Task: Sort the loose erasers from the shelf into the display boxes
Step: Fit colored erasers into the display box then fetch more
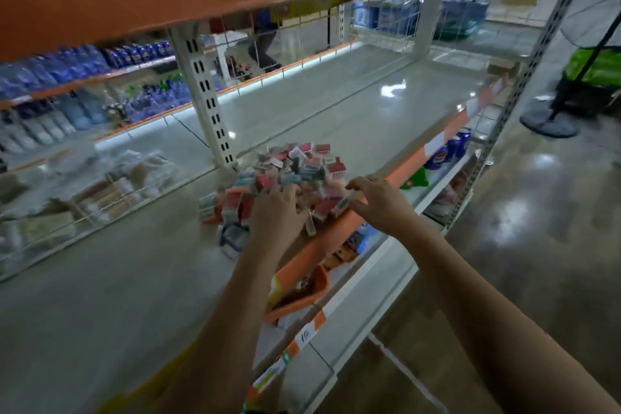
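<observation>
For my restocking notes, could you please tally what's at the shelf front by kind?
Hands: 2, left hand and right hand
Eraser pile: 1, too blurred to count singly
Orange tray: 1, on the shelf below
Total: 4

A single wide-angle head camera looks forward and down from close above a store shelf (134, 279), its orange front edge (336, 232) running diagonally across frame, the polished floor (537, 228) to the right, bottled drinks (67, 77) blurred far left.
</observation>
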The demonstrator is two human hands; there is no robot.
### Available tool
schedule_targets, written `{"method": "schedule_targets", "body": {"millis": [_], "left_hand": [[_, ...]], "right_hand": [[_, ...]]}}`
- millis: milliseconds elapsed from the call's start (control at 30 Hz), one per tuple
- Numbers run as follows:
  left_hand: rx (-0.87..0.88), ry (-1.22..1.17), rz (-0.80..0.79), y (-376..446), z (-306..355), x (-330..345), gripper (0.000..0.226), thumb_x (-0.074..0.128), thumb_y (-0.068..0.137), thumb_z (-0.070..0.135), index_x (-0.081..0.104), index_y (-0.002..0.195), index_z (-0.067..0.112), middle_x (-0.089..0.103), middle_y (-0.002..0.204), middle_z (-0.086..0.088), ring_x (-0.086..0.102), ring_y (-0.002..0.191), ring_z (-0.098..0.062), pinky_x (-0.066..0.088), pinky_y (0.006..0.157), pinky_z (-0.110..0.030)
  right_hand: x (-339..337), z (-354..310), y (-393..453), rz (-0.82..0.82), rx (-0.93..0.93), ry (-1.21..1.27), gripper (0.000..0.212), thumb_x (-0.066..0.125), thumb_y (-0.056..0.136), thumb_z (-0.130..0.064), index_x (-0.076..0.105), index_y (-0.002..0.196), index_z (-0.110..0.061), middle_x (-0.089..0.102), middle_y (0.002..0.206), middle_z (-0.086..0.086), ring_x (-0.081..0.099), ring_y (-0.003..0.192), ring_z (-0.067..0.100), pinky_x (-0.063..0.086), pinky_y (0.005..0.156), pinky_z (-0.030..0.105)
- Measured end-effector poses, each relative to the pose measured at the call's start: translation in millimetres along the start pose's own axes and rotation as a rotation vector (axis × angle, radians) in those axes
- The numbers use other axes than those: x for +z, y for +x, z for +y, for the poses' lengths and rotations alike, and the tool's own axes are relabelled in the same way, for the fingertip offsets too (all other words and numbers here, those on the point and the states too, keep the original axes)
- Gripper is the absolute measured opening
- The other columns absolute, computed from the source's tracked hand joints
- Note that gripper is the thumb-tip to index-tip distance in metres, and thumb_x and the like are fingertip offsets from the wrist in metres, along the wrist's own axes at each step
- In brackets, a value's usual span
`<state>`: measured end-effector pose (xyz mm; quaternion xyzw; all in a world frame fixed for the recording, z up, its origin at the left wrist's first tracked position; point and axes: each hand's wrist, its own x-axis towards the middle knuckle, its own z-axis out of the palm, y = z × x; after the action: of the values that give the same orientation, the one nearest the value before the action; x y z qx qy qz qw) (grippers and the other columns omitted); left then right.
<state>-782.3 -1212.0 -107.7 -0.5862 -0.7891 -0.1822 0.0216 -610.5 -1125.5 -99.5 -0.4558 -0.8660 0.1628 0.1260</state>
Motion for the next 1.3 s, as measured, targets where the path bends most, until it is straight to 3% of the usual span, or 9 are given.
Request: {"method": "schedule_targets", "body": {"millis": [133,300,500,733,933,1000,1133,1233,1300], "left_hand": [[-0.076,0.022,-0.028,27.7,2.4,11.1,0.054,0.053,0.086,0.053,0.052,0.124,0.016,0.055,0.126,-0.008,0.052,0.112,-0.026,0.047,0.091,-0.038],[-0.176,0.118,-0.031,53.9,14.5,22.9,0.041,0.056,0.090,0.038,0.054,0.126,0.018,0.054,0.128,-0.006,0.047,0.119,-0.024,0.040,0.098,-0.037],[-0.385,0.183,-0.074,72.5,26.0,27.5,0.045,0.060,0.088,0.029,0.050,0.131,0.020,0.048,0.133,-0.008,0.039,0.126,-0.025,0.033,0.106,-0.038],[-0.566,0.143,-0.082,85.6,30.8,29.8,0.044,0.057,0.088,0.011,0.046,0.131,0.012,0.042,0.132,-0.013,0.040,0.121,-0.028,0.037,0.100,-0.036],[-0.588,0.150,-0.013,83.5,34.7,25.5,0.043,0.059,0.085,0.010,0.052,0.126,0.017,0.051,0.129,-0.009,0.045,0.119,-0.024,0.041,0.099,-0.038],[-0.584,0.065,0.068,77.3,35.0,21.9,0.037,0.063,0.086,0.016,0.056,0.122,0.017,0.057,0.123,-0.006,0.051,0.111,-0.019,0.044,0.094,-0.033],[-0.617,-0.292,0.217,59.3,43.0,13.3,0.031,0.062,0.089,0.022,0.059,0.120,0.017,0.064,0.109,0.005,0.057,0.085,0.001,0.042,0.062,-0.007],[-0.696,-0.644,0.229,40.5,46.9,6.2,0.030,0.059,0.091,0.023,0.060,0.119,0.012,0.068,0.099,0.003,0.064,0.071,0.002,0.049,0.058,-0.009],[-0.779,-0.875,0.216,24.8,49.2,-1.5,0.028,0.053,0.094,0.014,0.057,0.120,0.005,0.068,0.096,-0.006,0.068,0.069,-0.008,0.054,0.060,-0.017]], "right_hand": [[-1.3,22.0,46.0,-0.040,-0.051,-0.004,0.040,0.053,0.090,-0.022,0.048,0.128,-0.011,0.051,0.125,0.012,0.047,0.118,0.030,0.036,0.097,0.036],[-0.4,38.9,97.1,-0.077,-0.197,0.040,0.041,0.056,0.088,-0.018,0.049,0.128,-0.010,0.051,0.122,0.013,0.048,0.115,0.030,0.039,0.096,0.036],[4.2,62.6,128.3,-0.177,-0.363,0.071,0.032,0.058,0.087,-0.022,0.056,0.116,-0.011,0.053,0.111,0.010,0.052,0.104,0.024,0.045,0.087,0.033],[7.1,78.7,143.9,-0.202,-0.517,0.150,0.031,0.059,0.088,-0.021,0.055,0.118,-0.015,0.053,0.114,0.004,0.052,0.103,0.019,0.048,0.089,0.034],[-2.0,89.7,156.4,-0.202,-0.582,0.289,0.030,0.065,0.084,-0.022,0.057,0.113,-0.021,0.050,0.107,-0.003,0.051,0.088,0.007,0.046,0.078,0.022],[-5.1,88.8,157.9,-0.204,-0.602,0.350,0.029,0.064,0.085,-0.024,0.058,0.114,-0.020,0.051,0.102,-0.007,0.052,0.084,0.005,0.045,0.073,0.015],[-11.9,79.3,154.4,-0.269,-0.645,0.506,0.020,0.053,0.093,-0.027,0.062,0.107,-0.017,0.060,0.094,-0.007,0.060,0.084,0.009,0.048,0.066,0.015],[-13.9,64.9,147.5,-0.425,-0.631,0.673,0.018,0.051,0.093,-0.026,0.064,0.100,-0.017,0.064,0.091,-0.001,0.065,0.080,0.015,0.056,0.068,0.026],[-13.4,50.6,139.1,-0.559,-0.604,0.802,0.012,0.052,0.093,-0.022,0.063,0.092,-0.019,0.065,0.087,0.000,0.066,0.077,0.014,0.056,0.066,0.023]]}}
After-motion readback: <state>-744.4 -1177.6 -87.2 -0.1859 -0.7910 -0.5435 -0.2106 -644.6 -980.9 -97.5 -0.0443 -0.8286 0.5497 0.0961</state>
